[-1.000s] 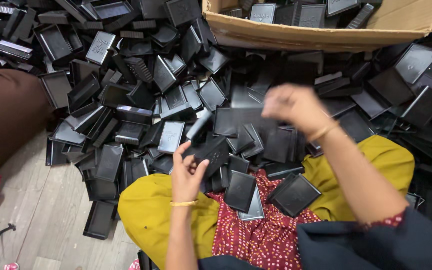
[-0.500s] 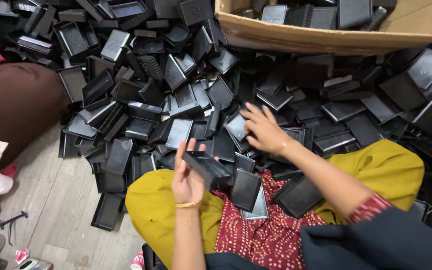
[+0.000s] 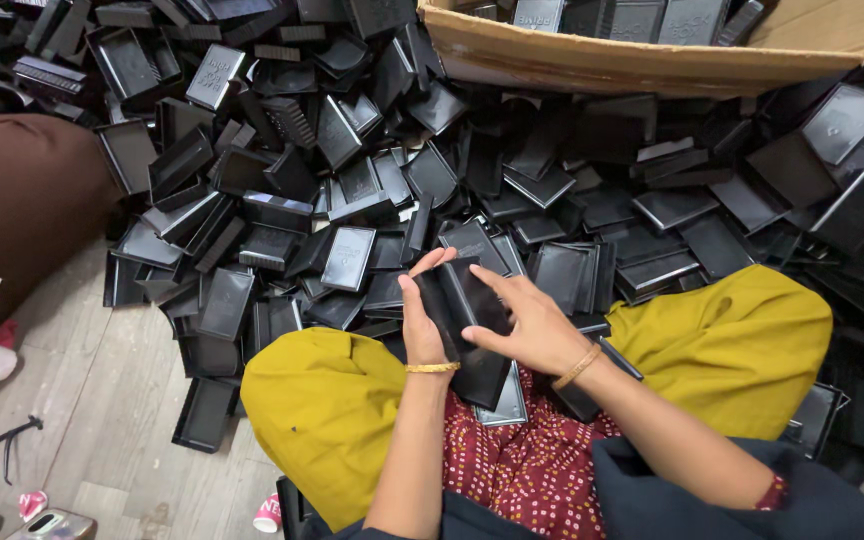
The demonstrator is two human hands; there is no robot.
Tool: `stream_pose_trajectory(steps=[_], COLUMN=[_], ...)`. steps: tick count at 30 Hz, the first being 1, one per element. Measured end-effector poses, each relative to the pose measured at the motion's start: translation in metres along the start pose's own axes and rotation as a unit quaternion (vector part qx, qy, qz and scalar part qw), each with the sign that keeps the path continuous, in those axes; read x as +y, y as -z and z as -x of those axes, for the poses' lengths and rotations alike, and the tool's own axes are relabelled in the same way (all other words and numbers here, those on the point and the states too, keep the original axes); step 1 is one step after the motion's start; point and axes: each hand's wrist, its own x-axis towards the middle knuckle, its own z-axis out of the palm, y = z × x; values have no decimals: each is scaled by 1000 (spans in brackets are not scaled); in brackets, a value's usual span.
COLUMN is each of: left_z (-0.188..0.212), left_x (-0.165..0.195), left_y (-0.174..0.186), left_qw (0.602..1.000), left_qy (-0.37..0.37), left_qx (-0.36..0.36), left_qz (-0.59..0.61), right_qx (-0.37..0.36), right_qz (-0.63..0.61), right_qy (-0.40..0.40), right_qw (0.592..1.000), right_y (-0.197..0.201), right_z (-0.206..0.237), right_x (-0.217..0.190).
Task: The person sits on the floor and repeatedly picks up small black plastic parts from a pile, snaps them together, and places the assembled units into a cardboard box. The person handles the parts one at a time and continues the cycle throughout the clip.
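both hands meet over the lap. the left hand (image 3: 422, 325) wraps a black plastic case (image 3: 460, 300) from the side, thumb up along its edge, which keeps it upright and steady. the right hand (image 3: 532, 325) lies across the case's face, fingers pressed flat; its grip is closed onto the same case, as if seating one part against another, though the joint itself is hidden. the case sits just above the knees in yellow trousers (image 3: 332, 420), with more black pieces (image 3: 502, 400) lying on the lap beneath it.

a large heap of black trays and lids (image 3: 282, 190) spreads over the wooden floor (image 3: 82, 400), within arm's reach. a cardboard box (image 3: 592, 60) stands beyond the heap, holding similar black cases stood on edge; its depth cannot be judged.
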Motion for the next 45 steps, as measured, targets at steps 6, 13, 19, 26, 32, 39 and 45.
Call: stream_pose_trajectory(steps=[6,13,19,26,32,39,45], left_z=[0,-5,-3,-12,-8,-73,-170], left_x=[-1,-5,-9,31,39,114,271], left_y=[-6,-7,-10,3,6,95,242], left_qw=[999,973,996,827,803,740,724], left_qy=[-30,-81,-49,-196,-250,-378,-237], left_qx=[-9,20,-10,44,142,95,344], left_qz=[-41,-214,-76,-526,-522,-548,-549], right_qx=[59,48,10,-189,27,122,28], right_qz=[-214,-197,-280,-568,-355,-291,-529], right_qy=[30,31,27,-104,-15,108,141], right_qw=[975,979,959,794,934,943,836], right_y=[1,-3,-8,0,-38,72,121], right_z=[9,17,11,3,9,-72,-180], right_x=[-7,-8,8,27,4,-32,-46])
